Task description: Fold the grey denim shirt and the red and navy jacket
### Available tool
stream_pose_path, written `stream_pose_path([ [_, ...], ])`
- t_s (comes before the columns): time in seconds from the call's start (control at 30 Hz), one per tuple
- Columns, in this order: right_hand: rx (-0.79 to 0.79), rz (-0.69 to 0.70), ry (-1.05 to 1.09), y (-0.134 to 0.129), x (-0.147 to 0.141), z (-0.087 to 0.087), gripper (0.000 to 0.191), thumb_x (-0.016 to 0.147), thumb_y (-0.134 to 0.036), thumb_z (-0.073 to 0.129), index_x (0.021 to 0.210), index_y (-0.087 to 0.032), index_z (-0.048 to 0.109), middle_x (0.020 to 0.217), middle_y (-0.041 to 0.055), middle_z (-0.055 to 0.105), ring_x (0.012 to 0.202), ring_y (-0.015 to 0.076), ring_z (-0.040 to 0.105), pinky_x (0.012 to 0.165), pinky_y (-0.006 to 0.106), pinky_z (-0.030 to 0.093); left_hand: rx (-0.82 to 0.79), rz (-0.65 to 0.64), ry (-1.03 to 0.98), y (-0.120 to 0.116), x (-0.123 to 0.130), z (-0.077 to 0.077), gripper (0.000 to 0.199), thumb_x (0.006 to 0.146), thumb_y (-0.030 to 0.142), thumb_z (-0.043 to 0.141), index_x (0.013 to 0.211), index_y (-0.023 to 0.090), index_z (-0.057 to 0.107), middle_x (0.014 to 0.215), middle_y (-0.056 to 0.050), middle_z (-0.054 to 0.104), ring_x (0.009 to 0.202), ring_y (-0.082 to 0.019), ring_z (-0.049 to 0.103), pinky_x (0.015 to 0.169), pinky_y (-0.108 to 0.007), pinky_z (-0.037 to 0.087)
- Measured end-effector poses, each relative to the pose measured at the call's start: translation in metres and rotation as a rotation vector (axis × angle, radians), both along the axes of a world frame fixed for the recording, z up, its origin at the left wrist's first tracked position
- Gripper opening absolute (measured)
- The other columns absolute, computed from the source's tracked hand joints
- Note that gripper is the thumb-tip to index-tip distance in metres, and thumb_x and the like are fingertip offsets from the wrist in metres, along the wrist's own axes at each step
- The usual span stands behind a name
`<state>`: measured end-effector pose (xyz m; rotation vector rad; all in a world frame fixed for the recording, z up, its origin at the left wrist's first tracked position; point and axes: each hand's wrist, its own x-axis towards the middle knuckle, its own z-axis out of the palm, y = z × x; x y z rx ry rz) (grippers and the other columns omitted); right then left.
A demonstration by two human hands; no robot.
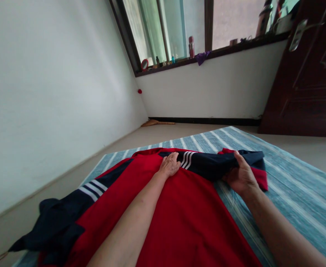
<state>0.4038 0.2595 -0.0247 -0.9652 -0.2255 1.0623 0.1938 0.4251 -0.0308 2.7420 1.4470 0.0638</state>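
A red long-sleeved top (pixel 185 207) with navy sleeves and white stripes lies spread on a bed with a striped blue cover (pixel 299 185). My left hand (pixel 170 164) rests flat on it near the shoulder, beside three white stripes, fingers pointing away from me. On the right, my right hand (pixel 242 174) grips the right-hand navy sleeve (pixel 210 165), thumb on top and fingers underneath, partly hidden. Beyond that hand, the sleeve's end is bunched, showing navy and red. The left-hand sleeve (pixel 60 211) lies crumpled at the bed's left side.
A white wall (pixel 54 92) runs along the left. Behind the bed, a window sill (pixel 221 52) carries bottles, a small red-framed mirror (pixel 144 64) and a purple cloth (pixel 202 57). A dark red door (pixel 307 81) stands at right; a broom (pixel 157 122) lies on the floor.
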Motion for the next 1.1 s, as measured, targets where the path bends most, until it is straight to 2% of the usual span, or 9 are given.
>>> stream_pose_path([
  [0.1,-0.095,-0.138,-0.162,0.002,0.003,-0.004,0.014,0.070,-0.029,0.068,0.077,-0.019,0.060,0.055,-0.0013,0.062,0.050,0.0167,0.059,0.051,0.027,0.051,-0.026,-0.007,0.012,0.001,0.000,-0.003,0.052,0.093,0.035,0.031,0.142,0.017,0.032,0.152,-0.009,0.030,0.140,-0.021,0.025,0.113,-0.044,0.021],
  [0.2,-0.071,-0.234,-0.290,0.000,0.003,0.000,0.016,0.061,-0.017,0.071,0.068,-0.020,0.057,0.053,-0.0056,0.057,0.049,0.0124,0.053,0.047,0.021,0.045,-0.039,-0.009,0.023,0.002,0.000,-0.006,0.053,0.095,0.042,0.026,0.143,0.019,0.032,0.153,-0.010,0.027,0.140,-0.023,0.023,0.112,-0.048,0.020],
  [0.4,0.053,-0.181,-0.510,-0.008,0.005,0.010,0.022,0.047,-0.002,0.071,0.052,-0.020,0.059,0.054,-0.0038,0.058,0.069,0.0156,0.056,0.060,0.020,0.044,-0.044,-0.045,0.033,0.000,0.000,-0.004,0.051,0.096,0.048,0.023,0.142,0.028,0.033,0.154,-0.008,0.023,0.141,-0.023,0.019,0.111,-0.050,0.019],
  [0.57,0.120,-0.145,-0.399,-0.014,0.024,0.003,0.022,0.051,-0.012,0.072,0.072,-0.020,0.067,0.072,-0.0002,0.069,0.072,0.0175,0.062,0.067,0.027,0.050,-0.060,-0.028,0.042,0.001,0.000,-0.004,0.053,0.096,0.050,0.022,0.143,0.030,0.033,0.155,-0.008,0.022,0.141,-0.025,0.018,0.110,-0.053,0.018],
  [0.73,0.128,0.049,0.022,-0.014,0.027,0.008,0.014,0.067,-0.026,0.071,0.076,-0.018,0.065,0.067,0.0007,0.068,0.056,0.0142,0.062,0.056,0.026,0.053,-0.063,-0.044,0.047,0.000,0.001,-0.004,0.052,0.096,0.047,0.022,0.144,0.031,0.031,0.156,-0.001,0.020,0.142,-0.026,0.016,0.110,-0.057,0.017],
  [0.8,0.023,0.028,0.075,-0.010,0.021,0.008,0.012,0.074,-0.028,0.068,0.073,-0.017,0.063,0.063,0.0017,0.067,0.048,0.0137,0.059,0.048,0.025,0.052,-0.080,-0.052,0.053,-0.001,0.003,-0.002,0.051,0.095,0.046,0.022,0.144,0.031,0.031,0.156,0.000,0.020,0.142,-0.027,0.015,0.110,-0.059,0.017],
  [0.9,-0.058,-0.064,0.046,-0.003,0.013,0.004,0.007,0.069,-0.016,0.069,0.074,-0.017,0.064,0.065,0.0019,0.069,0.049,0.0145,0.061,0.047,0.025,0.053,-0.099,-0.051,0.054,0.000,0.009,-0.001,0.050,0.095,0.042,0.024,0.143,0.029,0.031,0.155,-0.001,0.022,0.142,-0.026,0.015,0.109,-0.062,0.016],
  [1.0,-0.021,-0.155,-0.025,0.000,0.008,0.000,0.021,0.060,-0.007,0.072,0.076,-0.018,0.065,0.066,-0.0019,0.069,0.053,0.0133,0.063,0.048,0.021,0.052,-0.103,-0.026,0.038,0.000,0.015,-0.002,0.049,0.094,0.039,0.027,0.142,0.028,0.032,0.154,-0.002,0.024,0.142,-0.026,0.017,0.109,-0.063,0.016],
  [1.1,0.042,-0.197,-0.087,-0.002,0.006,0.002,0.025,0.057,-0.011,0.076,0.078,-0.019,0.066,0.069,-0.0034,0.070,0.056,0.0120,0.063,0.049,0.019,0.051,-0.089,-0.005,0.009,-0.001,0.018,-0.005,0.048,0.095,0.040,0.025,0.141,0.029,0.033,0.154,-0.002,0.026,0.141,-0.026,0.018,0.109,-0.063,0.015],
])
